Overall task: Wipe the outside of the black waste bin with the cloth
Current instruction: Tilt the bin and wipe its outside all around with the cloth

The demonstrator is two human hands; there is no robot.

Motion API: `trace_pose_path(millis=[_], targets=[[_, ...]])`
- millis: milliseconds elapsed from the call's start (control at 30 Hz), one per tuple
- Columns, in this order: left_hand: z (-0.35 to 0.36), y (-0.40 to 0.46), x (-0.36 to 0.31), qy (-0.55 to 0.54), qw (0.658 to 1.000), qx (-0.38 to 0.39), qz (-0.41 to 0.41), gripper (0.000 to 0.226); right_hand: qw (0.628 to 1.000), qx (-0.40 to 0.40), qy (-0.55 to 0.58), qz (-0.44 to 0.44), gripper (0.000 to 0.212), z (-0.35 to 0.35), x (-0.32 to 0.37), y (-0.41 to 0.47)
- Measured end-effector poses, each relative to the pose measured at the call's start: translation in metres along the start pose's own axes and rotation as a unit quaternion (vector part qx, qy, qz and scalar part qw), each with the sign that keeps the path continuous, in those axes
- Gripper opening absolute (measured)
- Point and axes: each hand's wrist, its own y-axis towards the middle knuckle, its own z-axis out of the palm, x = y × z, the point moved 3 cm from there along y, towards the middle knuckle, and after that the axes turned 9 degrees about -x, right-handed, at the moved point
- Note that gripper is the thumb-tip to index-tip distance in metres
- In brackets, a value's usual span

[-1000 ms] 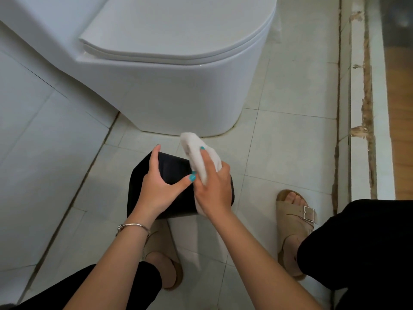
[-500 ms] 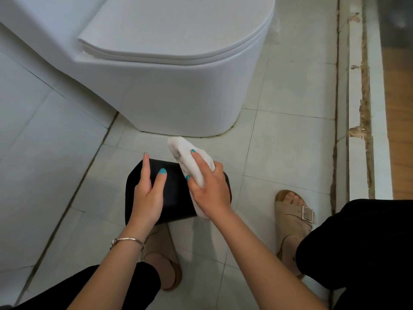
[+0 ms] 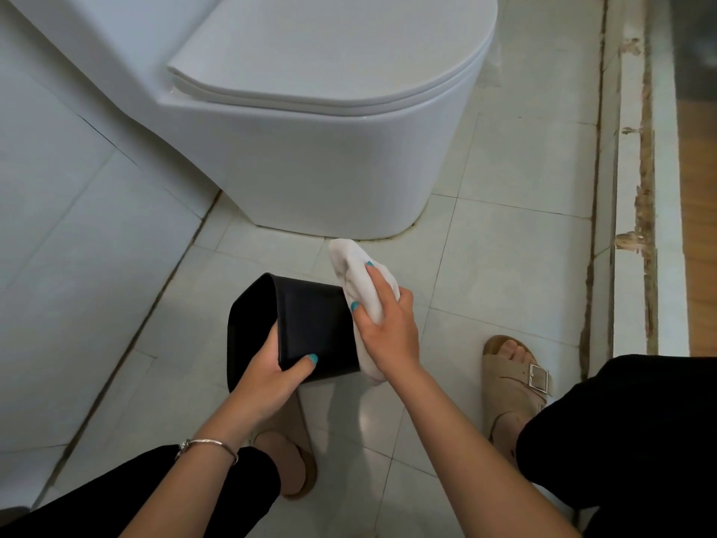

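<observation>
Left hand (image 3: 264, 376) fingers clamped over bin (image 3: 314, 328) rim, right hand (image 3: 388, 328) clutching cloth (image 3: 359, 273) against its base edge.

Home bathroom. White ceramic toilet (image 3: 310, 149) with closed seat lid sits on the floor, base sealed to pale glossy floor tiles (image 3: 504, 266) with grey grout lines. Same large pale tiles on the wall (image 3: 58, 188) at left. At right a raised white threshold strip (image 3: 632, 188) with chipped, crumbling edges, wood-toned flooring (image 3: 698, 188) beyond it. Person crouches in tan buckled sandals (image 3: 516, 382), small black waste bin (image 3: 310, 328) just in front of the toilet
</observation>
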Motion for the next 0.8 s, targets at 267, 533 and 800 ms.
trace_pose_path(millis=[267,533,800], targets=[[0.009,0.001,-0.022,0.062,0.993,-0.052,0.09,0.114,0.999,-0.016,0.023,0.042,0.061,-0.007,-0.006,0.002],[-0.017,0.036,-0.043,0.393,0.865,0.101,0.295,0.139,0.996,-0.027,0.037,0.07,0.06,-0.018,-0.016,0.008],[-0.026,0.053,-0.054,0.467,0.811,0.244,0.255,0.153,0.996,-0.02,0.052,0.062,0.061,-0.021,-0.022,0.007]])
